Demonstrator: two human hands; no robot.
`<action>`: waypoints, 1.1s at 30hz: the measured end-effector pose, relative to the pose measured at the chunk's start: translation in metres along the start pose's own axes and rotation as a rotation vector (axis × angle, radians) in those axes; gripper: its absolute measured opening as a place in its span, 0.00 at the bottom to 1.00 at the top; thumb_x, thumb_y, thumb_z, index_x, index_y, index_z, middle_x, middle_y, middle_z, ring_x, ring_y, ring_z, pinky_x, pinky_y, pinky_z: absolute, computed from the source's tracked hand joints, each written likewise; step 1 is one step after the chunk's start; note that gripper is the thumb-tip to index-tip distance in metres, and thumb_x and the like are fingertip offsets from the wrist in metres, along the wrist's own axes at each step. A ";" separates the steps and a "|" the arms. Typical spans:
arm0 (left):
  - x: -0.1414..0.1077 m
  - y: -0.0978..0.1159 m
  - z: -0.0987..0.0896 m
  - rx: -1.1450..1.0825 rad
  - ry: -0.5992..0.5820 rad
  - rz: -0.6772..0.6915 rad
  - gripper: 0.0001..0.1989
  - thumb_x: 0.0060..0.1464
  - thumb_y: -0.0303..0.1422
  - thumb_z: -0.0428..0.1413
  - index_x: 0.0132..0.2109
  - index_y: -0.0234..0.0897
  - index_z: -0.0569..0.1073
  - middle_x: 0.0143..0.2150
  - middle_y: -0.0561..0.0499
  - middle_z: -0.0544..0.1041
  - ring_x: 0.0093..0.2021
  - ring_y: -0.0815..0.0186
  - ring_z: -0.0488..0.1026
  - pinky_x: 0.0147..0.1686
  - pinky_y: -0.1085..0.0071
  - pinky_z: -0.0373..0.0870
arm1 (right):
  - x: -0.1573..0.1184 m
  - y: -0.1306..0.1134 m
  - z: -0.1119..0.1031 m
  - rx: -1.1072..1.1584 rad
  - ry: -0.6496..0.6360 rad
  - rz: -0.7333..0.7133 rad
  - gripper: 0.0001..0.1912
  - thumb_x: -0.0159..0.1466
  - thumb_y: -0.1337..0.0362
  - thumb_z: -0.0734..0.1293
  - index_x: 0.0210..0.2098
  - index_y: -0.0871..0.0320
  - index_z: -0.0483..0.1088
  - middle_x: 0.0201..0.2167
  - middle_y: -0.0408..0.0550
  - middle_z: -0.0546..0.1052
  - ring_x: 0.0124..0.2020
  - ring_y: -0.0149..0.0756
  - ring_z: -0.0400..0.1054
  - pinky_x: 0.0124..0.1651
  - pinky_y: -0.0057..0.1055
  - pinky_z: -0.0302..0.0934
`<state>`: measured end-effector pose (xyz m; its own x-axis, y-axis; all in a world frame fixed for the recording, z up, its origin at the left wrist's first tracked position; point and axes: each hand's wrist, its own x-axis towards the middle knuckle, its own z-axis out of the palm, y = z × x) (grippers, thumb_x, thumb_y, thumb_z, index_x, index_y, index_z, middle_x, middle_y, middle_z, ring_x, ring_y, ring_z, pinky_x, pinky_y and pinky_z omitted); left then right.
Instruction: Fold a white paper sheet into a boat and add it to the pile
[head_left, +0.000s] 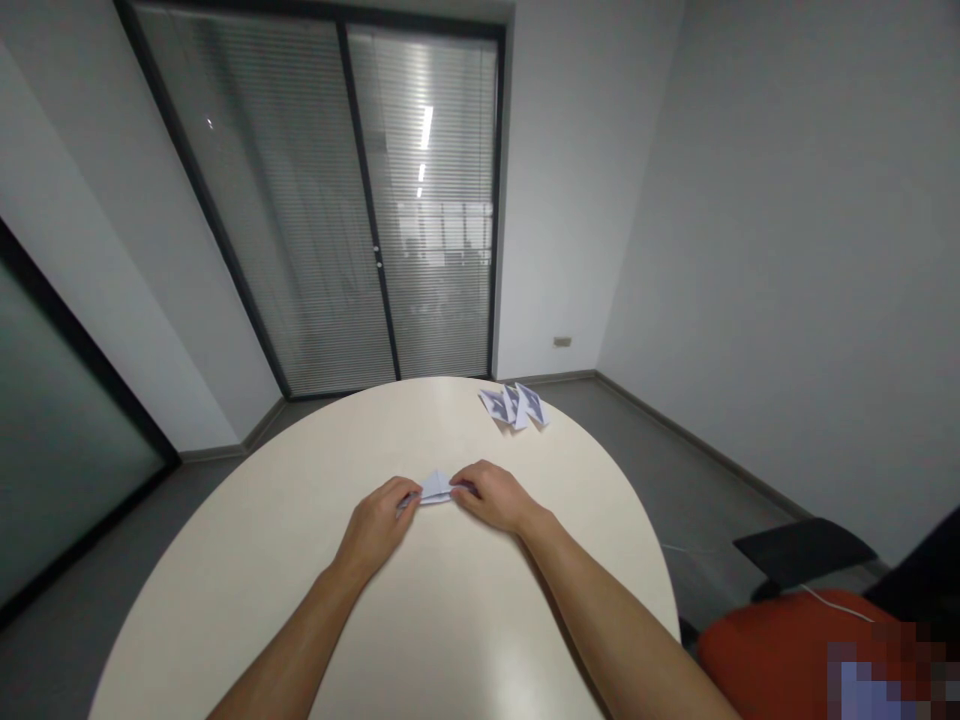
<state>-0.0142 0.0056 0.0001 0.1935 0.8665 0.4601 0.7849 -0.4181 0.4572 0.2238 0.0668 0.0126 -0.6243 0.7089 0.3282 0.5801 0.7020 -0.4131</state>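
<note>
A small piece of folded paper [436,488], whitish with a pointed top and a folded strip along its lower edge, is between my two hands at the middle of the table. My left hand [382,518] pinches its left end between thumb and fingers. On the opposite end, my right hand [491,494] has its thumb and fingers closed on the paper. Both ends are partly hidden by my fingers. Toward the table's far edge lie several folded paper pieces [514,407] with dark printed patches, overlapping one another.
The round cream table [300,580] spreads out under both forearms. To the right stands an office chair with an orange seat [765,645] and a black armrest [804,552]. Beyond the table are a glass partition with blinds [427,300] and a white wall [570,200].
</note>
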 end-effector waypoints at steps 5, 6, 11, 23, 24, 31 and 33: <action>-0.001 -0.001 0.001 -0.009 0.014 0.012 0.09 0.64 0.32 0.50 0.43 0.41 0.76 0.44 0.49 0.80 0.43 0.62 0.77 0.45 0.67 0.72 | 0.000 0.000 -0.001 -0.010 0.030 0.064 0.13 0.68 0.57 0.65 0.46 0.55 0.78 0.41 0.50 0.82 0.41 0.40 0.73 0.43 0.31 0.60; -0.001 -0.002 0.001 -0.012 0.016 0.013 0.09 0.64 0.32 0.50 0.43 0.41 0.76 0.44 0.49 0.80 0.43 0.62 0.77 0.45 0.67 0.72 | 0.000 0.001 0.000 -0.001 0.039 0.078 0.12 0.68 0.57 0.66 0.45 0.55 0.78 0.41 0.50 0.82 0.41 0.39 0.73 0.42 0.31 0.61; 0.000 -0.002 0.003 -0.017 0.020 0.025 0.09 0.63 0.30 0.50 0.43 0.40 0.76 0.43 0.49 0.80 0.43 0.62 0.78 0.44 0.67 0.72 | 0.003 0.004 0.002 0.082 0.108 0.120 0.10 0.67 0.57 0.68 0.43 0.56 0.77 0.41 0.48 0.82 0.39 0.36 0.74 0.42 0.29 0.62; 0.000 -0.001 0.008 -0.146 0.006 -0.076 0.12 0.61 0.34 0.52 0.51 0.40 0.73 0.45 0.48 0.81 0.40 0.62 0.80 0.43 0.67 0.76 | 0.006 0.006 0.005 0.211 0.306 0.058 0.09 0.68 0.65 0.67 0.47 0.55 0.73 0.44 0.49 0.80 0.45 0.38 0.75 0.50 0.35 0.66; 0.000 -0.001 0.008 -0.154 0.006 -0.087 0.13 0.61 0.34 0.52 0.52 0.40 0.73 0.45 0.48 0.81 0.40 0.62 0.80 0.43 0.67 0.76 | 0.006 0.007 0.006 0.232 0.319 0.053 0.08 0.68 0.65 0.67 0.47 0.55 0.73 0.44 0.48 0.80 0.45 0.38 0.75 0.50 0.35 0.67; 0.000 -0.002 0.010 -0.184 -0.017 -0.131 0.19 0.61 0.35 0.52 0.58 0.39 0.68 0.45 0.48 0.80 0.38 0.65 0.80 0.43 0.68 0.75 | 0.007 0.006 0.010 0.340 0.349 0.001 0.12 0.69 0.63 0.66 0.52 0.53 0.69 0.46 0.49 0.81 0.47 0.36 0.77 0.52 0.36 0.69; 0.000 -0.002 0.010 -0.165 -0.014 -0.129 0.21 0.62 0.35 0.52 0.60 0.39 0.66 0.45 0.49 0.80 0.39 0.65 0.79 0.43 0.68 0.75 | 0.007 0.004 0.009 0.347 0.330 -0.026 0.13 0.69 0.63 0.66 0.53 0.53 0.69 0.47 0.49 0.81 0.47 0.36 0.77 0.52 0.35 0.69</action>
<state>-0.0100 0.0087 -0.0085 0.1067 0.9188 0.3800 0.6965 -0.3418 0.6309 0.2169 0.0735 0.0054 -0.4046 0.7143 0.5710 0.3223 0.6957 -0.6419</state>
